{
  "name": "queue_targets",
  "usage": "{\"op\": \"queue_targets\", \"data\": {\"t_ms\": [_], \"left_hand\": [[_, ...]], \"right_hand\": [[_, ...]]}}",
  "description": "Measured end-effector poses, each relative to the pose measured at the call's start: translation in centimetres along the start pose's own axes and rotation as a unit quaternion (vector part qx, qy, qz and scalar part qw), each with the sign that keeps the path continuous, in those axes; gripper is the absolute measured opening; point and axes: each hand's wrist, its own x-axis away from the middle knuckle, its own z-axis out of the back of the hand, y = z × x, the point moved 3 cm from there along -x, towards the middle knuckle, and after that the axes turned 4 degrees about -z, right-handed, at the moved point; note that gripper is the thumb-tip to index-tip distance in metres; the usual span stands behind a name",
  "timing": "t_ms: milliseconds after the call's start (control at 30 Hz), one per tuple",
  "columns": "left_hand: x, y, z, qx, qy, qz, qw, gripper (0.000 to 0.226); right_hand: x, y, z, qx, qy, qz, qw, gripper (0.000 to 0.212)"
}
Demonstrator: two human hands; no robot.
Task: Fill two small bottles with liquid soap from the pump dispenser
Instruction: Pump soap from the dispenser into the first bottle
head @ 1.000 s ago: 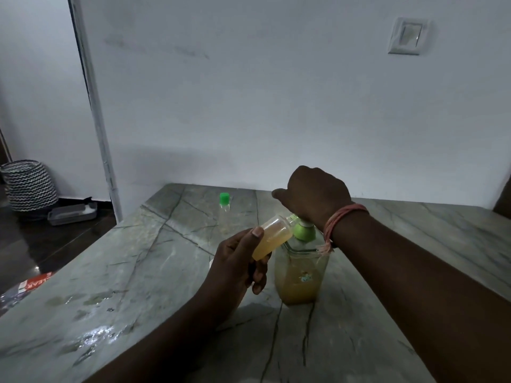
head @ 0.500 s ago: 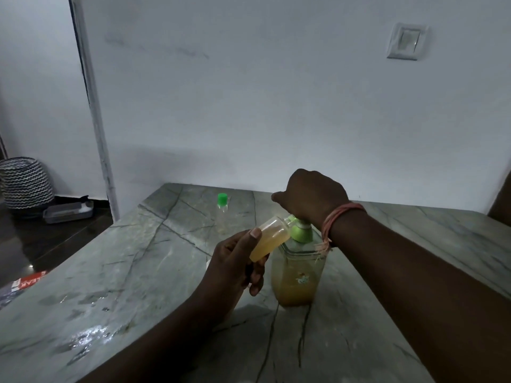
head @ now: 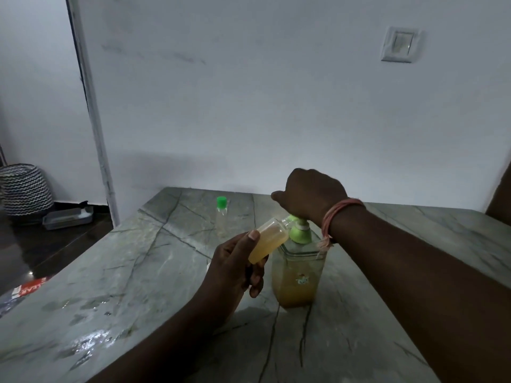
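amber soap fills most of the small bottle (head: 269, 241), which the left hand (head: 235, 272) holds tilted, thumb on top and fingers curled under, its open neck up against the green spout of the pump dispenser (head: 298, 269). dispenser stands upright on the surface (head: 138, 286), clear square body w/ amber liquid in the lower part and a small sticker on the front. right hand (head: 309, 194) sits closed over the pump head from above, pressing on it (a pink thread band (head: 340, 214) is on that wrist, loose end hanging by the dispenser's shoulder). second small bottle (head: 221, 207), clear w/ a green cap on, stands upright further back, well apart from both hands. surface is grey-green marble w/ dark veins, wet shine near the front left. beyond it a white wall w/ a light switch (head: 400, 44); on the dark floor at left a zigzag-pattern basket (head: 25, 189) and a grey tray (head: 67, 218) just beside it.
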Motion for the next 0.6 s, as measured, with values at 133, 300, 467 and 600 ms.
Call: {"op": "queue_targets", "data": {"t_ms": [133, 300, 467, 600], "left_hand": [[-0.2, -0.3, 0.1, 0.012, 0.001, -0.002, 1.0, 0.035], [-0.3, -0.4, 0.0, 0.016, -0.007, -0.001, 1.0, 0.033], [-0.1, -0.2, 0.0, 0.018, -0.003, -0.002, 1.0, 0.033], [-0.2, -0.3, 0.2, 0.011, 0.002, 0.0, 1.0, 0.033]], "right_hand": [[0.0, 0.5, -0.7, -0.051, 0.027, -0.018, 0.998, 0.043], [0.0, 0.5, -1.1, -0.054, -0.022, -0.024, 0.998, 0.041], [-0.1, 0.0, -0.2, -0.006, 0.012, 0.009, 1.0, 0.042], [-0.2, 0.2, -0.7, -0.034, 0.028, -0.008, 0.999, 0.042]]}}
